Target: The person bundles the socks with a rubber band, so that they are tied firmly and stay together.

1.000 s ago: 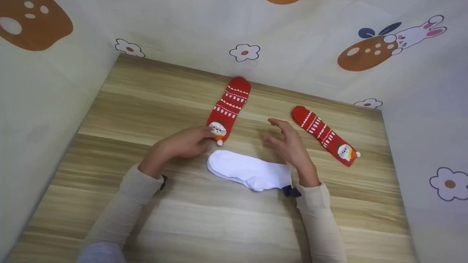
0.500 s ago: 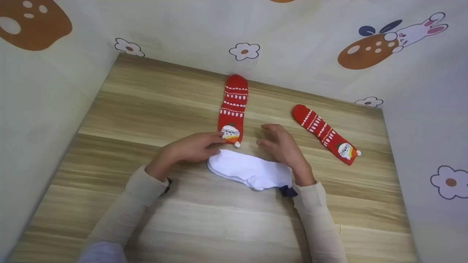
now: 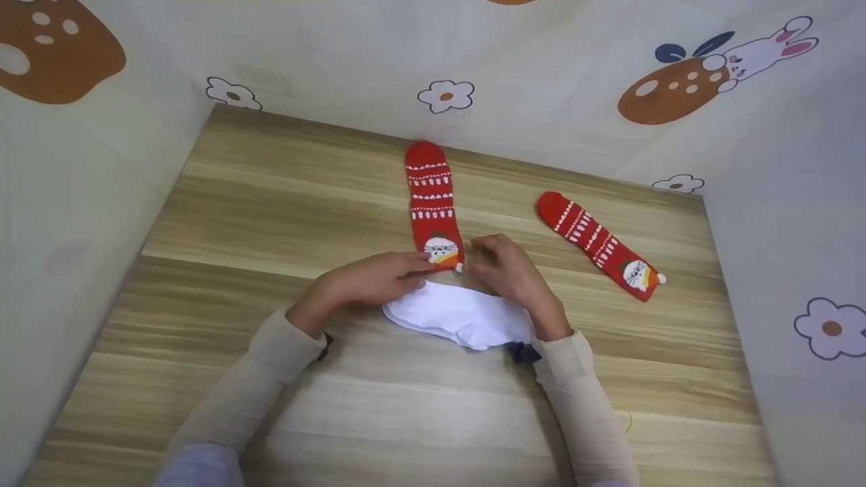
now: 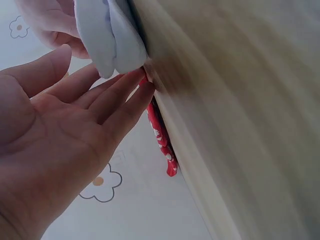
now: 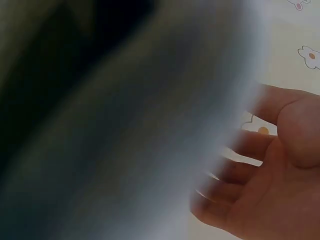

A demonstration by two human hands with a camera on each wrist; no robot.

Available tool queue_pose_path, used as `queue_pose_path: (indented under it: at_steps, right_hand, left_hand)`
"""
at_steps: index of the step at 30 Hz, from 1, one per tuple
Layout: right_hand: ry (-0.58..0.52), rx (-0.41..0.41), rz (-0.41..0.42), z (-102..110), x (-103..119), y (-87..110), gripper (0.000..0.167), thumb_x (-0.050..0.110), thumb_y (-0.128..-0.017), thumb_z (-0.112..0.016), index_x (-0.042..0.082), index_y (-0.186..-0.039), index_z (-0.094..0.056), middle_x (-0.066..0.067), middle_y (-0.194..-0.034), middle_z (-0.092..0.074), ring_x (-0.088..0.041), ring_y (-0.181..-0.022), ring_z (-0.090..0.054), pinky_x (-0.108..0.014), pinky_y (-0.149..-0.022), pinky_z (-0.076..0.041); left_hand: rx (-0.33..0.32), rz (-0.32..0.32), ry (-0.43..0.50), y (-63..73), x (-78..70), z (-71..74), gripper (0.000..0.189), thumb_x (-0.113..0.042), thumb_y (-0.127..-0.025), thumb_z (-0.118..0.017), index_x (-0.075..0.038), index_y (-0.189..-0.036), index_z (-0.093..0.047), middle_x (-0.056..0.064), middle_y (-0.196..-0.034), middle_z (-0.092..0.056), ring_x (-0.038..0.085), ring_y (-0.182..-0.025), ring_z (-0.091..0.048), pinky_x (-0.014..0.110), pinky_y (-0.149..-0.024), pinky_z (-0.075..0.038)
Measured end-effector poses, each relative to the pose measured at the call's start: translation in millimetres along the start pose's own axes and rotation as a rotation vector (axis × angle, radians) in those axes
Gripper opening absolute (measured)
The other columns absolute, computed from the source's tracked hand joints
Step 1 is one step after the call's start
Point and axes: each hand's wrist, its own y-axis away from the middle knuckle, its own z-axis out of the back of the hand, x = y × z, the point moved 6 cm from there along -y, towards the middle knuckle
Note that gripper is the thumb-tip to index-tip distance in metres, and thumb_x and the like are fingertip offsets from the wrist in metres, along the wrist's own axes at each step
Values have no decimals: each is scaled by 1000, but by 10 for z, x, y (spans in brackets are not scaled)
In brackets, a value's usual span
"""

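Note:
A red patterned sock (image 3: pixel 431 196) lies lengthwise at the middle of the table, its cat-face cuff toward the person. My left hand (image 3: pixel 384 279) touches that cuff with extended fingertips. In the left wrist view the fingers (image 4: pixel 120 97) are fairly straight beside the sock's edge. My right hand (image 3: pixel 509 272) is on the other side of the cuff, fingers loosely bent and holding nothing. White socks (image 3: pixel 460 316) lie stacked just in front, under both hands' reach. They fill much of the right wrist view as a blur, partly hiding the right fingers (image 5: pixel 220 192).
A second red sock (image 3: pixel 599 243) lies slanted at the right. The wood-grain table (image 3: pixel 379 419) is bounded by pale printed walls (image 3: pixel 325 61) at the back and sides. A thin yellow loop (image 3: pixel 628 419) shows by the right sleeve.
The middle red sock's cuff end has swung to the right with my left hand, straightening the sock. My right hand has shifted slightly left, closer to the cuff. The white socks stayed put.

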Motion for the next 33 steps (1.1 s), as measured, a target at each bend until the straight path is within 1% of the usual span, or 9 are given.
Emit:
queue_pose_path:
  at_steps: [3,6,10,16,19,23,27,30,33]
  right_hand:
    - [15,-7,-4,-9,4,-21,50,30,-96,-74,6,-139,-62,-14,-140,-61,-32,-132,-57,-52,-114,-45]
    - [22,-7,2,-24,4,-27,45,28,-96,-74,6,-134,-66,-14,-136,-62,-32,-127,-58,-51,-112,-47]
    - [38,-16,14,-22,8,-30,39,24,-95,-75,5,-129,-68,-15,-133,-63,-31,-122,-58,-50,-109,-48]
    - [123,-44,-10,-30,8,-28,43,30,-96,-75,6,-131,-67,-12,-131,-61,-27,-116,-55,-48,-104,-49]
    - [181,-49,-21,-43,25,-28,45,35,-96,-74,7,-129,-67,-11,-130,-61,-27,-115,-56,-48,-102,-51]
    - [286,-53,-2,-54,82,-33,47,40,-95,-74,7,-127,-67,-10,-123,-62,-26,-108,-58,-45,-95,-54]
    - [375,-56,55,-75,130,-31,47,38,-95,-75,6,-127,-67,-12,-117,-63,-26,-102,-60,-42,-88,-55]
    - [404,-52,71,-76,137,-21,45,34,-95,-76,5,-128,-65,-13,-118,-63,-26,-103,-61,-42,-88,-56]
    - [402,-34,52,-59,130,-17,44,31,-95,-76,6,-129,-64,-13,-120,-63,-27,-105,-60,-43,-90,-56]
  left_hand:
    - [8,-24,7,-55,-51,-7,56,-29,-105,-57,-20,-158,-43,3,-163,-44,25,-143,-47,53,-119,-40]
    - [21,-42,5,-89,-91,-29,55,-27,-106,-57,-20,-158,-42,3,-162,-46,25,-140,-49,52,-119,-41]
    - [53,-56,-7,-139,-132,-57,55,-26,-106,-55,-18,-159,-41,4,-163,-44,24,-142,-48,50,-121,-39]
    - [83,-116,-42,-184,-170,-75,52,-22,-107,-52,-13,-158,-42,8,-163,-44,26,-148,-44,49,-124,-35]
    - [80,-106,-27,-176,-146,-64,52,-23,-107,-53,-14,-158,-43,6,-162,-45,24,-147,-45,49,-124,-35]
    - [43,-80,3,-151,-117,-12,50,-24,-107,-55,-16,-156,-47,5,-157,-51,24,-138,-52,49,-119,-41]
    - [-29,-47,37,-149,-94,73,51,-26,-104,-61,-14,-152,-51,5,-151,-57,25,-131,-56,49,-114,-47]
    - [-104,-22,63,-182,-64,162,51,-29,-102,-64,-13,-149,-53,5,-149,-58,24,-132,-56,49,-113,-48]
    - [-190,-11,63,-225,-24,274,50,-30,-100,-68,-14,-146,-55,4,-147,-59,24,-134,-56,49,-112,-49]
